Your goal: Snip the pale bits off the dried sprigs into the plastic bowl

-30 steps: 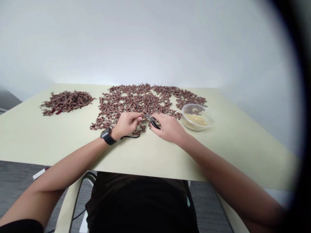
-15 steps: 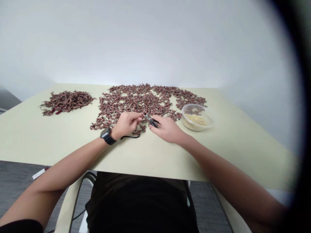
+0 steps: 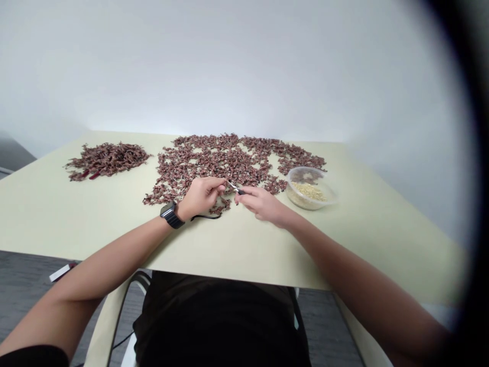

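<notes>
My left hand, with a dark watch on its wrist, is closed in a pinch over the near edge of a spread of small reddish-brown pieces. What its fingertips hold is too small to make out. My right hand grips small pliers with dark handles and silver jaws. The jaws point left and reach the left fingertips; the handles look squeezed together. A few reddish-brown pieces lie just below the hands, beside a thin black cord-like thing.
A clear round plastic tub holding yellowish bits stands right of my right hand. On the left of the pale yellow table lies a heap of similar brown pieces, with dark red items at its front. A wall rises behind.
The pliers' handles have come together as my right hand closed round them and turned slightly. My left hand keeps its pinch almost unmoved. The view has shifted slightly.
</notes>
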Available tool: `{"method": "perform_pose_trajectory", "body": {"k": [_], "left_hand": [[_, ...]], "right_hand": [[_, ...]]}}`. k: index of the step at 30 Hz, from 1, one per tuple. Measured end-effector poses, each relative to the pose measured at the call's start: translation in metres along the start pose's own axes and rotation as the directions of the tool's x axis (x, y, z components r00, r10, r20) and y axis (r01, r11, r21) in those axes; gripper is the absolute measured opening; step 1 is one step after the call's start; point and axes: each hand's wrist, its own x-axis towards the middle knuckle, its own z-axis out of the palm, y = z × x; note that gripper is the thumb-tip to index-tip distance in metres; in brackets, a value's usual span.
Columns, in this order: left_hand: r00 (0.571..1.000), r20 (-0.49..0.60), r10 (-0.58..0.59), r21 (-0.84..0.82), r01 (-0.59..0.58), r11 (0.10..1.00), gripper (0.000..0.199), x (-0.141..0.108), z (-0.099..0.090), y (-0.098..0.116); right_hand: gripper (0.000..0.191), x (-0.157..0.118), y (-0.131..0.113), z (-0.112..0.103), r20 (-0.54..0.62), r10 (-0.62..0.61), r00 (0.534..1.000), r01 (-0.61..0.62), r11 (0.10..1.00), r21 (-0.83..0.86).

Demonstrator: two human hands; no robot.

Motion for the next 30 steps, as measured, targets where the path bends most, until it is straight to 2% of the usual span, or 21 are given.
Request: {"method": "perform_pose_trajectory", "body": {"k": [1,3,5,8,14,23,30], "left_hand": [[1.0,0.007,-0.017,-0.002,0.017,1.0,0.022,0.0003,-0.0002,0.0017],[0.999,0.005,-0.037,-0.013,0.037,0.999,0.023,0.0008,-0.0006,0.0035],[0.999,0.005,-0.051,-0.023,0.051,0.998,0.024,0.0009,-0.0013,0.0039],[0.998,0.011,-0.065,-0.039,0.065,0.997,0.025,0.0009,-0.0023,0.0037],[0.998,0.01,-0.06,-0.067,0.061,0.996,0.024,0.001,-0.0026,0.0037],[0.999,0.038,-0.033,-0.053,0.035,0.998,0.025,0.0018,-0.0039,0.0061],[0.999,0.021,-0.035,-0.06,0.036,0.998,0.026,0.0013,-0.0032,0.0053]], "right_hand": [[0.023,0.0007,0.002,0.002,-0.073,-0.096,0.993,0.084,0.985,-0.15],[0.023,0.0013,0.0045,0.0047,-0.136,-0.237,0.962,0.173,0.913,-0.369],[0.021,0.001,0.0052,0.0054,-0.156,-0.279,0.947,0.177,0.865,-0.47],[0.02,0.0003,0.0053,0.0046,-0.174,-0.285,0.942,0.152,0.829,-0.538],[0.021,0.0006,0.008,0.0043,-0.151,-0.305,0.94,0.172,0.809,-0.562],[0.023,0.001,0.0083,0.0038,-0.143,-0.289,0.947,0.178,0.838,-0.516],[0.023,0.0007,0.0068,0.0034,-0.137,-0.283,0.949,0.177,0.841,-0.511]]}}
